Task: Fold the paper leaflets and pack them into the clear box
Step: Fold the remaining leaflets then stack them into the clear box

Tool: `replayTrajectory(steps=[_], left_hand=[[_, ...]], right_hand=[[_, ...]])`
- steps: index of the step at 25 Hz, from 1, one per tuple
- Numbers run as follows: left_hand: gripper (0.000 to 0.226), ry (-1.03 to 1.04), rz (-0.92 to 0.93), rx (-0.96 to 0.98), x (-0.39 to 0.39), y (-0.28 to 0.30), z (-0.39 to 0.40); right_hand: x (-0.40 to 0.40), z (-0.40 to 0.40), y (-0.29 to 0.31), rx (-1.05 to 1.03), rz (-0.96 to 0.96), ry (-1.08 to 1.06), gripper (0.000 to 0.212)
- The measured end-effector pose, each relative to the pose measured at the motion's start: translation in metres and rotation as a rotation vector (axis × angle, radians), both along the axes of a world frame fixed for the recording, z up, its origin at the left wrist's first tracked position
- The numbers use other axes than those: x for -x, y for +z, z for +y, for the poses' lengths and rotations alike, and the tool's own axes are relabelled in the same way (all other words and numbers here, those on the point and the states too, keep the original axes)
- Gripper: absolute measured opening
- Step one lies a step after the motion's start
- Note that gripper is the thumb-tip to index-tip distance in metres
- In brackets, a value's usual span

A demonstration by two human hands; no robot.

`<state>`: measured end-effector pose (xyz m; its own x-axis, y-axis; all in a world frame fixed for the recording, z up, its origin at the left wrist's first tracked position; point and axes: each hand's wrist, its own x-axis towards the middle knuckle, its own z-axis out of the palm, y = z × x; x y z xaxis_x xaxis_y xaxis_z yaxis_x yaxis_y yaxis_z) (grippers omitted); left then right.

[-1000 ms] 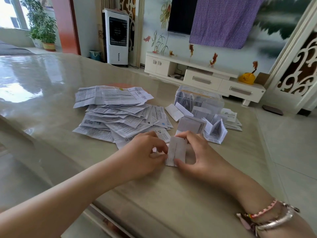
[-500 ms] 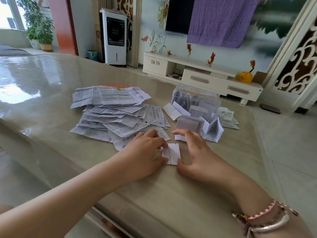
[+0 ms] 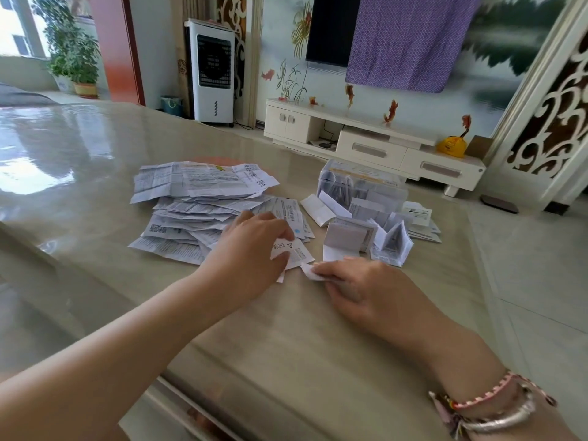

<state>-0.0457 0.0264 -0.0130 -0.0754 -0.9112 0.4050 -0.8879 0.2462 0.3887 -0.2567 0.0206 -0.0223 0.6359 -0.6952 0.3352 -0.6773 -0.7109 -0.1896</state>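
Observation:
A heap of unfolded printed leaflets (image 3: 197,211) lies on the table to the left. My left hand (image 3: 251,249) reaches onto its near right edge and pinches one loose leaflet (image 3: 297,254), whose edge is lifted. My right hand (image 3: 356,284) lies low on the table over a small folded leaflet (image 3: 310,272). Only a white corner of it shows, held between my fingertips and thumb. The clear box (image 3: 362,183) stands behind, with folded leaflets standing upright inside. More folded leaflets (image 3: 350,237) lie in front of the box.
The glossy beige table (image 3: 286,345) has its right edge close to the box and its near edge under my forearms. Bracelets circle my right wrist (image 3: 490,409). A white TV cabinet (image 3: 372,144) and an air cooler (image 3: 213,71) stand across the room.
My left hand has left the folded leaflet and moved up-left onto the heap, taking hold of a new leaflet. My right hand now covers the folded leaflet alone.

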Motion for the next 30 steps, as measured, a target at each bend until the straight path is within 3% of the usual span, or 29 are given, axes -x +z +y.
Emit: replayTrajectory(steps=[2,5,8,13,17,21,26,30], left_hand=[[0.053,0.061,-0.124,0.01,-0.005,-0.002,-0.005],[0.075,0.082,-0.336,-0.228,-0.011,-0.011,-0.014],[0.072,0.069,-0.369,-0.438,-0.013,-0.018,-0.021],[0.067,0.085,-0.395,-0.449,-0.01,-0.016,-0.023],[0.066,0.113,-0.378,-0.377,-0.004,-0.013,-0.025],[0.063,0.12,-0.4,-0.317,0.003,-0.01,-0.024],[0.06,0.099,-0.382,-0.282,0.013,-0.009,-0.024],[0.059,0.089,-0.375,-0.267,0.015,-0.008,-0.023]], right_hand=[[-0.002,-0.003,0.0,0.146,-0.063,-0.023,0.032],[-0.008,-0.006,-0.001,0.314,-0.173,-0.051,0.031],[-0.005,-0.005,0.005,0.386,-0.278,-0.095,0.031],[0.032,-0.02,0.013,0.557,-0.385,-0.391,0.032],[0.058,-0.035,0.003,0.468,-0.377,-0.661,0.035],[0.065,-0.04,-0.002,0.178,-0.243,-0.894,0.039],[0.065,-0.051,-0.012,-0.124,0.062,-0.919,0.052],[0.069,-0.055,-0.014,-0.048,0.019,-0.905,0.061]])
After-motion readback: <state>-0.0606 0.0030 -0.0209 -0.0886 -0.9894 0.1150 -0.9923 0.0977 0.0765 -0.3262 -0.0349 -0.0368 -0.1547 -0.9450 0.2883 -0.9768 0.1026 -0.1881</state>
